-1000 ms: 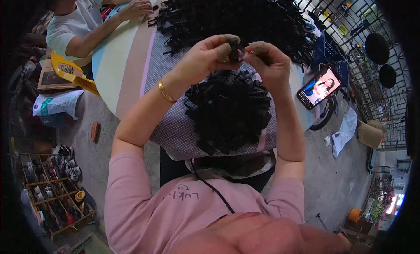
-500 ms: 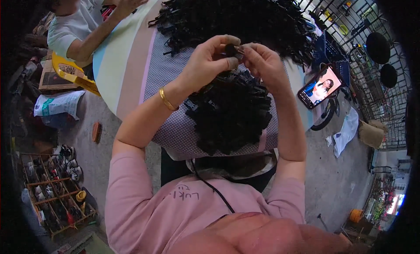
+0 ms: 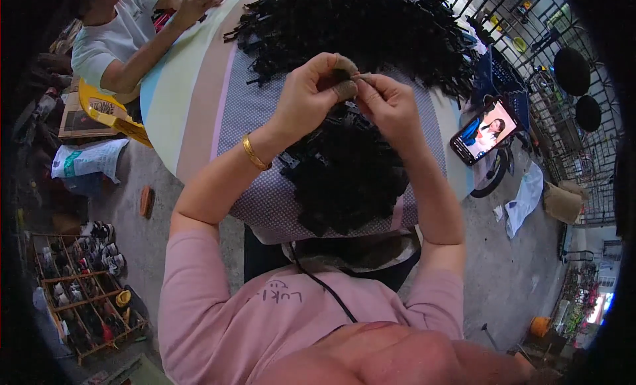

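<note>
Small dark piece (image 3: 349, 80) pinched between left hand (image 3: 308, 93) and right hand (image 3: 391, 103) fingertips, above black pile (image 3: 348, 173).

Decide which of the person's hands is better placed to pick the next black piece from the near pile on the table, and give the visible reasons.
Probably the right hand: it only pinches the small piece with its fingertips, and the near pile lies just below it. The left hand wraps the piece more fully, so it seems to be the holder.

Soft, even daylight; no hard shadows on the tabletop (image 3: 199, 87); the phone (image 3: 484, 131) screen glows bright, without glare; black pieces (image 3: 344, 173) below the phone merge into a detail-poor mass; heavy fisheye bending and dark vignette at the rim; corners beyond the tabletop dim, slightly soft.
</note>
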`<state>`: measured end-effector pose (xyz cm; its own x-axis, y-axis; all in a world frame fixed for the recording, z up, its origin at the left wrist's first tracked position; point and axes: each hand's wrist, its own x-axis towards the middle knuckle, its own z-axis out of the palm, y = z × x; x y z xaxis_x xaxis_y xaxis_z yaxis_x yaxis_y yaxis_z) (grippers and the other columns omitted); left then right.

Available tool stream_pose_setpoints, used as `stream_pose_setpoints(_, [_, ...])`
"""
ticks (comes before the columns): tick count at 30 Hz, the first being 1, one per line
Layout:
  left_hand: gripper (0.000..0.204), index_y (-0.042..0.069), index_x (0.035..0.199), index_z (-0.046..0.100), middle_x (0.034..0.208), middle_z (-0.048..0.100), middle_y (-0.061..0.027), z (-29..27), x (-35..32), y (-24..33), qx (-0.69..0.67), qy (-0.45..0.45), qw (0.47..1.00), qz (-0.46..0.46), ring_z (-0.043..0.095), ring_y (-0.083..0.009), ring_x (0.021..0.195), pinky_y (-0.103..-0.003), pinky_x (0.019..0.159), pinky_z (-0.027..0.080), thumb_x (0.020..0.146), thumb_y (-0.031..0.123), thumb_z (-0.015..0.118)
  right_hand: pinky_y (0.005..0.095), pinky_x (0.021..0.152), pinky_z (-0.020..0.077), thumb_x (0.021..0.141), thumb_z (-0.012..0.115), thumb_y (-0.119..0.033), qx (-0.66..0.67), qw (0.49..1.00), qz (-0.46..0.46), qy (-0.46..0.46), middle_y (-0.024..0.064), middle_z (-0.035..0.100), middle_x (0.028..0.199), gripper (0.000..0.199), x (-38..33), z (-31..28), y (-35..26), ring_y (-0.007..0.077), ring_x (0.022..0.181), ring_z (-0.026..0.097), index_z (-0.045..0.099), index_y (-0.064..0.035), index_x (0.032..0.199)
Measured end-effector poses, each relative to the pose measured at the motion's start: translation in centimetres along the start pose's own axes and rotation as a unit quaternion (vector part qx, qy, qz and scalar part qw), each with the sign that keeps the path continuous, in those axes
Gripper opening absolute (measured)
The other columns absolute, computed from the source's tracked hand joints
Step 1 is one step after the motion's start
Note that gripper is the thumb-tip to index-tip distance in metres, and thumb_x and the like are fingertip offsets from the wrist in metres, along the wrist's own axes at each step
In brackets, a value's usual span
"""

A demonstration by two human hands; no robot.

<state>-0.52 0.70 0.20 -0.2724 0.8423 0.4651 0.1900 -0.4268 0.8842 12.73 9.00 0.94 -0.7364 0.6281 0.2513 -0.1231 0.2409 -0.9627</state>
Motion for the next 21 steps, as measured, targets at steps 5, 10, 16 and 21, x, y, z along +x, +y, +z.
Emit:
stream_pose_setpoints(5, [0.019, 0.001, 0.094, 0.056, 0.083, 0.062, -0.0056, 0.6, -0.4, 0.0, 0.084, 0.051, 0.993, 0.072, 0.059, -0.01, 0.076, -0.023, 0.069, 0.05, 0.076, -0.002, 0.061, 0.0184, 0.046, 0.0337, 0.085, 0.053, -0.011, -0.031, 0.999, -0.006, -0.005, -0.0023, 0.053, 0.062, 0.015, -0.1, -0.1, -0.3, 0.0026, 0.054, 0.043, 0.063, -0.0008, 0.089])
stream_pose_setpoints(10, [0.026, 0.001, 0.098, 0.056, 0.083, 0.062, -0.0093, 0.5, -0.1, 0.0, 0.209, 0.031, 0.97, 0.122, 0.061, -0.0149, 0.07, -0.025, 0.065, 0.05, 0.073, 0.004, 0.065, 0.0191, 0.053, 0.0405, 0.085, 0.053, -0.01, -0.092, 0.993, -0.058, -0.043, -0.0002, 0.058, 0.071, 0.016, 2.1, -3.4, 1.1, 0.0061, 0.06, 0.051, 0.061, -0.0007, 0.094])
stream_pose_setpoints(16, [0.036, 0.007, 0.102, 0.058, 0.086, 0.061, -0.0092, 1.0, -0.6, 1.7, 0.253, -0.137, 0.956, 0.06, 0.059, -0.0206, 0.077, -0.03, 0.068, 0.048, 0.069, 0.013, 0.071, 0.0295, 0.074, 0.0479, 0.075, 0.057, -0.011, -0.449, 0.865, -0.014, 0.223, 0.0163, 0.062, 0.09, 0.02, 5.7, -12.6, 6.8, 0.0237, 0.082, 0.061, 0.06, 0.0004, 0.092])
stream_pose_setpoints(21, [0.028, 0.009, 0.095, 0.061, 0.086, 0.061, -0.0083, 0.6, -0.3, 2.0, 0.321, -0.271, 0.898, 0.131, 0.055, -0.0225, 0.085, -0.032, 0.072, 0.045, 0.073, 0.023, 0.069, 0.0402, 0.075, 0.0482, 0.074, 0.049, -0.011, -0.639, 0.695, 0.103, 0.314, 0.021, 0.061, 0.083, 0.018, 6.6, -14.8, 10.8, 0.0369, 0.084, 0.059, 0.062, 0.0001, 0.08])
